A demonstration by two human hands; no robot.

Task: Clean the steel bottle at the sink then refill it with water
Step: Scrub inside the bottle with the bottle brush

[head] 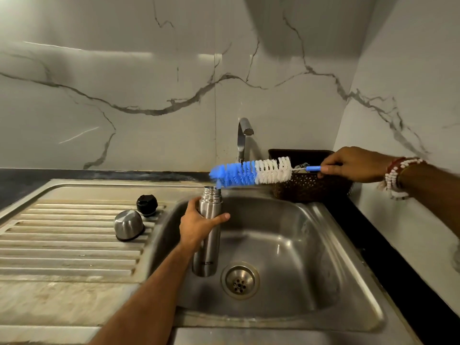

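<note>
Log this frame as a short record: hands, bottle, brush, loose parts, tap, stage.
left hand: grips the steel bottle round its upper body, upright in the sink
right hand: holds the bottle brush by its blue handle
brush position: near horizontal, blue tip just above the open bottle mouth, not inserted
loose parts: steel cap and black stopper on the drainboard
tap: no stream visible
basket: dark, behind the sink at right
stage: scrubbing about to begin; refill not yet done
</note>
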